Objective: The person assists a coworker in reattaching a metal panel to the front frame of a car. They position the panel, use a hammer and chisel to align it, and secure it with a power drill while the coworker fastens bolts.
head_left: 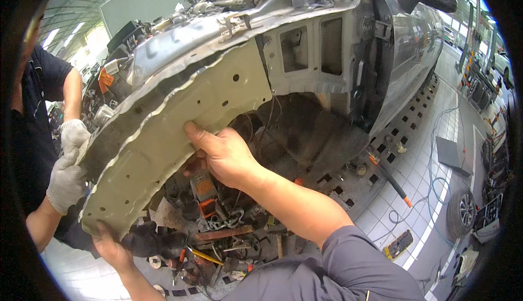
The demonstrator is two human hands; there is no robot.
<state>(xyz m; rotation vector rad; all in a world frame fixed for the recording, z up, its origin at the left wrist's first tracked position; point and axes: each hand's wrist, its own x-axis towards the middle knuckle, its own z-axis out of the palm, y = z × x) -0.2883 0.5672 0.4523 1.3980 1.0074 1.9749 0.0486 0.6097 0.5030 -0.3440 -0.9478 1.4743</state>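
A long, curved, pale olive fender panel (158,132) with several small holes lies against the front wheel arch of a stripped car body (305,7). My right hand (226,151) grips its lower inner edge near the middle, thumb on the face and fingers curled behind. At the lower left end my left hand (111,246) pinches the panel, thumb on the front and the other fingers hidden. The panel's upper right end overlaps the grey inner bodywork. Beside its left end, another person's gloved hands (68,165) hold near the panel's edge.
Tools and loose parts (223,246) litter the floor below. A dark bar with orange ends (392,181) lies to the right, near a yellow-and-black tool (399,245), a blue hose (436,184) and a wheel (461,214). The other person (32,121) stands at left.
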